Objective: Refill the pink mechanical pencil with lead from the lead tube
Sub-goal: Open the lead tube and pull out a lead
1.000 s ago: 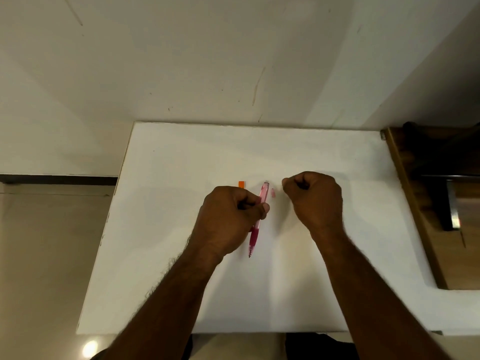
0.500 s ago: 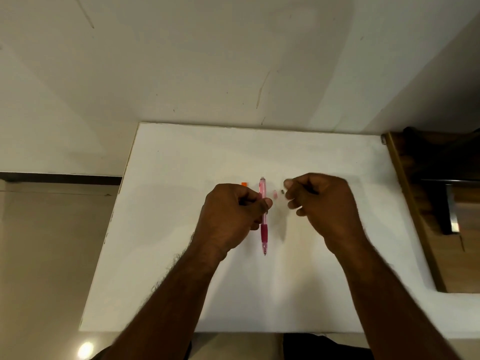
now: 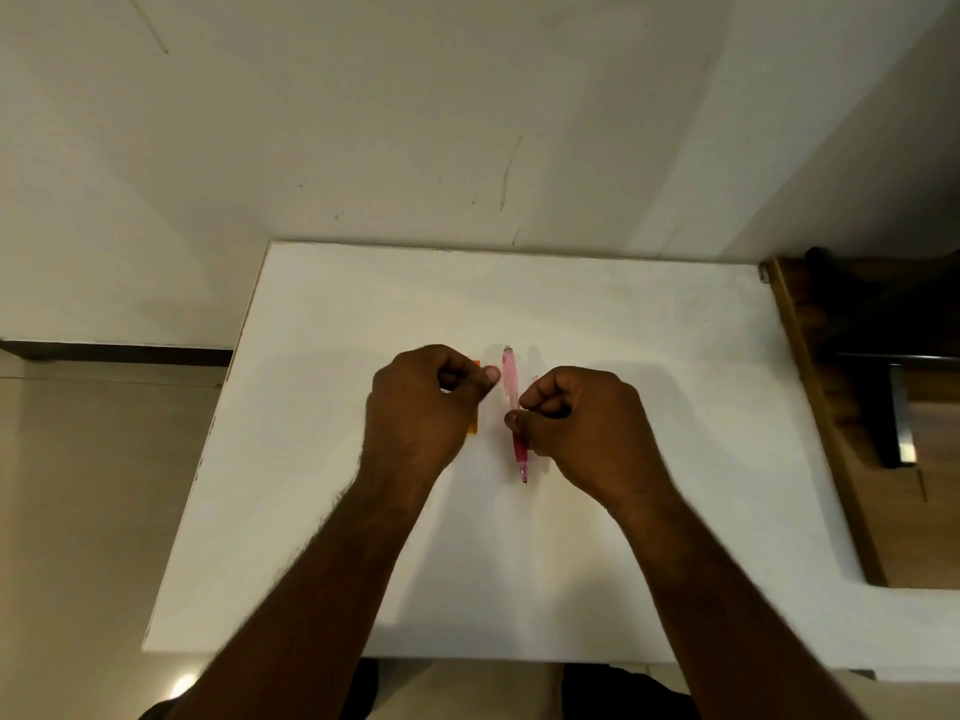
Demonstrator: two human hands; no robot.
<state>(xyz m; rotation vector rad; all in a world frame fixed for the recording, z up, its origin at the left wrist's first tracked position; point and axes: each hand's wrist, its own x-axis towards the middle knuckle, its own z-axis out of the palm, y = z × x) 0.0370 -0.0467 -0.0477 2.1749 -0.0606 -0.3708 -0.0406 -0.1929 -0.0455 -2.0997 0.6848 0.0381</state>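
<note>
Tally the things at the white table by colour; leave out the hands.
Pink: 2 (pink mechanical pencil, small pink piece)
Orange: 1 (lead tube, mostly hidden by the left hand)
Total: 3

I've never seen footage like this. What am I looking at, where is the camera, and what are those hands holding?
No machine here: a person wears a wide-angle camera on the head, looking down at their own hands over a white table. The right hand grips a pink mechanical pencil, tip pointing toward the person. The left hand is curled with thumb against fingers; whether it pinches anything is too small to tell. An orange thing, perhaps the lead tube, peeks out beneath it. A wooden piece of furniture stands beside the table.
</note>
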